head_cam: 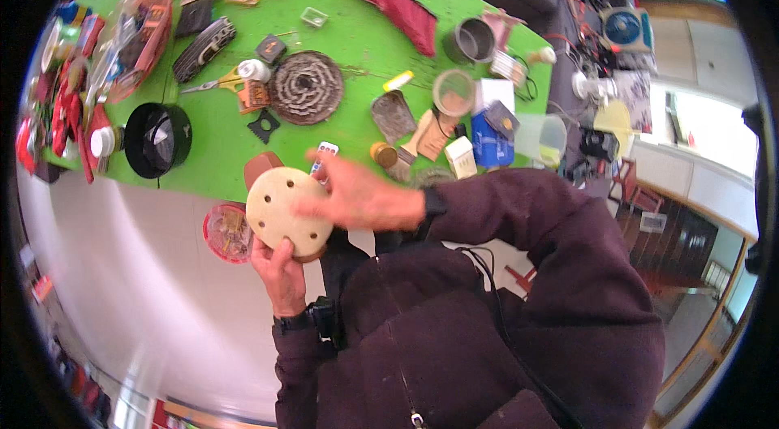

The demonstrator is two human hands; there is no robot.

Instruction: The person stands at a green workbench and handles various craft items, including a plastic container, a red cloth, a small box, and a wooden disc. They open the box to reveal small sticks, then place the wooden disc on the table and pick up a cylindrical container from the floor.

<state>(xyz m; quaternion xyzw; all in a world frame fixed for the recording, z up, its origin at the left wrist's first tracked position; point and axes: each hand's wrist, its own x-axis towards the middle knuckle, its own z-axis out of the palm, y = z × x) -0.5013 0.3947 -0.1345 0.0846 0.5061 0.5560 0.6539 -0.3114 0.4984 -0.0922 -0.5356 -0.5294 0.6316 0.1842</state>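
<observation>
My left hand (281,274) grips the lower edge of a round cream sanding disc (283,201) with several punched holes, held just off the front edge of the green table. A brown rounded piece (261,165) shows behind the disc's top, and more brown peeks out under its lower rim. Over the disc's right side, my right hand (359,195) is blurred, its fingers spread; whether they touch the disc cannot be told. A small white remote control (325,155) lies just beyond the right fingers, partly hidden by them.
On the green table (231,176) stand a black round pan (158,140), a coiled dark disc (306,87), scissors (213,82), a paintbrush (414,146), a metal pot (470,41) and a plastic jug (538,136). A red-rimmed basket (226,233) sits below the table's edge.
</observation>
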